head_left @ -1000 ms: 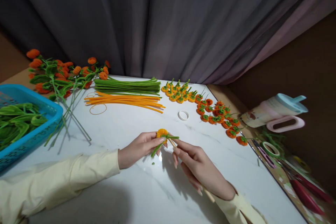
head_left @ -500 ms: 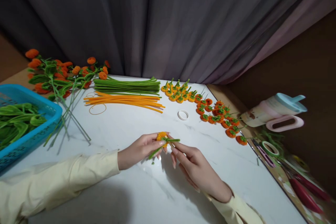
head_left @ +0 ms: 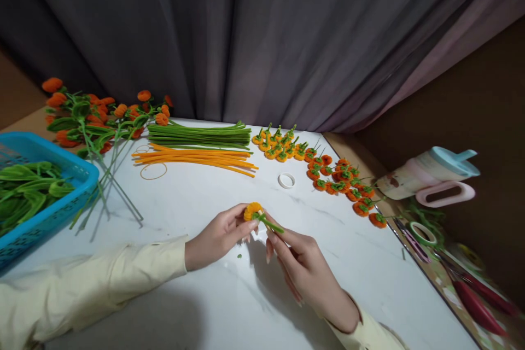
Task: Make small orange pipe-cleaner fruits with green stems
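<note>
Yellow flower [head_left: 252, 211] right in the thick of it, held just off the counter [head_left: 246, 306], to the near-left of the white ring [head_left: 286, 180]! The left hand [head_left: 213, 238] has it, grip closed, thumb laid across the near side by the green stem [head_left: 273, 224] and the other fingers bent behind. That forearm sweeps in low and nearly level from the left, well to the near-left of the ring, the wrist almost straight in its cream sleeve [head_left: 147, 262]. And here's the right hand [head_left: 314, 270], nearer than the ring and a touch to its right, slanting up and leftward, knuckles raised, lower fingers curled loosely beneath! Its grip is together on a pale stick [head_left: 260, 211], thumb and forefinger pinching, the tip up against the back of the flower, much of the stick hidden by fingers and stem. Off to the ring's left lie the orange strips [head_left: 197, 158], with the green strips [head_left: 200, 135] just beyond them. Yellow flower heads [head_left: 281, 147] crowd the counter past the ring, and orange flower heads [head_left: 342, 175] spread out to its right. Far left of the ring, a blue basket [head_left: 77, 188] carries green leaves [head_left: 30, 191]; well to its right, there's the cup [head_left: 422, 172], pink handle and blue lid on show!
</note>
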A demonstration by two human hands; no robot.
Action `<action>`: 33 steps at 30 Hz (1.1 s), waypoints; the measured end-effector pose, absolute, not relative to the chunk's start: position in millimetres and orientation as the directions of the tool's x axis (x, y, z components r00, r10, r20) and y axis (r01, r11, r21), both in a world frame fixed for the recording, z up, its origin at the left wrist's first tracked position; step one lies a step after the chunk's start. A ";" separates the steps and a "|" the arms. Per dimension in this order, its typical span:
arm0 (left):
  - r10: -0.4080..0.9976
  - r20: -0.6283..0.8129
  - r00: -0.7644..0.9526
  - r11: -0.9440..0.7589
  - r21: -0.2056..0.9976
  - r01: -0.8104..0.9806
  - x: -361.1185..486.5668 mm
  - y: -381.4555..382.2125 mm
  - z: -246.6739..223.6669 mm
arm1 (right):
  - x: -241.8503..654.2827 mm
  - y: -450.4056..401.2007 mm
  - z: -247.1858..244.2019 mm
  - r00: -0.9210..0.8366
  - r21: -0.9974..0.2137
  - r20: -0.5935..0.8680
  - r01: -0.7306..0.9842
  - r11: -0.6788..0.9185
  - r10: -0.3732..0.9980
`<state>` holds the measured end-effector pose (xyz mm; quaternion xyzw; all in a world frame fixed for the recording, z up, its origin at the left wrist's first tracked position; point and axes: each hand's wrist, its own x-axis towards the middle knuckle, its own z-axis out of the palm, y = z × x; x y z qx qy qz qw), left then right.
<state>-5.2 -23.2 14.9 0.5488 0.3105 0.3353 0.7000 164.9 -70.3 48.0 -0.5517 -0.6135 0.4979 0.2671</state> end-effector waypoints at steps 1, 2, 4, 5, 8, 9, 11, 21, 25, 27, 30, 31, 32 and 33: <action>0.816 -0.061 0.574 0.164 0.978 -0.128 -5.2 -24.0 15.9 | 164.9 -72.3 48.8 -0.243 -0.903 -0.252 0.406 -0.138 0.937; 0.824 -0.059 0.563 0.158 0.979 -0.128 -5.1 -24.3 16.0 | 165.5 -74.3 49.4 -0.248 -0.900 -0.289 0.400 -0.174 0.925; 0.845 -0.059 0.532 0.149 0.981 -0.127 -5.1 -22.5 13.7 | 169.2 -77.7 49.0 -0.273 -0.888 -0.370 0.385 -0.252 0.888; 0.854 -0.067 0.516 0.157 0.978 -0.134 -5.2 -20.5 11.6 | 172.6 -78.8 47.2 -0.279 -0.884 -0.381 0.391 -0.259 0.881; 0.829 -0.164 0.534 0.313 0.928 -0.201 -6.0 -12.0 5.3 | 189.3 -78.7 33.3 -0.223 -0.844 -0.196 0.534 -0.048 0.955; 0.799 -0.211 0.563 0.400 0.886 -0.236 -6.4 -9.1 4.0 | 196.5 -77.8 26.3 -0.215 -0.775 -0.067 0.626 0.085 0.974; 0.739 -0.278 0.614 0.548 0.778 -0.308 -7.2 -4.5 2.6 | 211.4 -75.5 11.7 -0.288 -0.571 0.110 0.765 0.298 0.951; 0.448 -0.320 0.835 0.854 0.429 -0.294 -9.1 -3.8 -0.2 | 221.6 -59.7 4.3 -0.573 -0.119 0.274 0.777 0.619 0.772; 0.409 -0.327 0.852 0.879 0.391 -0.272 -9.1 -4.0 -2.0 | 204.3 -56.2 19.8 -0.656 -0.062 0.442 0.658 0.751 0.612; 0.394 -0.332 0.857 0.887 0.381 -0.260 -9.1 -4.0 -3.2 | 196.4 -54.0 26.2 -0.705 -0.002 0.474 0.598 0.801 0.528; 0.375 -0.328 0.867 0.895 0.373 -0.246 -9.0 -4.2 -4.1 | 189.1 -49.0 30.7 -0.741 0.067 0.497 0.551 0.832 0.451; 0.370 -0.326 0.870 0.898 0.366 -0.245 -9.0 -4.2 -4.0 | 188.0 -47.2 30.9 -0.746 0.085 0.504 0.544 0.835 0.435; 0.366 -0.326 0.871 0.901 0.358 -0.244 -9.0 -4.1 -3.8 | 187.5 -45.6 30.6 -0.752 0.104 0.508 0.537 0.837 0.419; 0.360 -0.328 0.873 0.905 0.349 -0.243 -9.1 -3.9 -3.5 | 187.4 -44.3 29.9 -0.759 0.122 0.510 0.530 0.839 0.405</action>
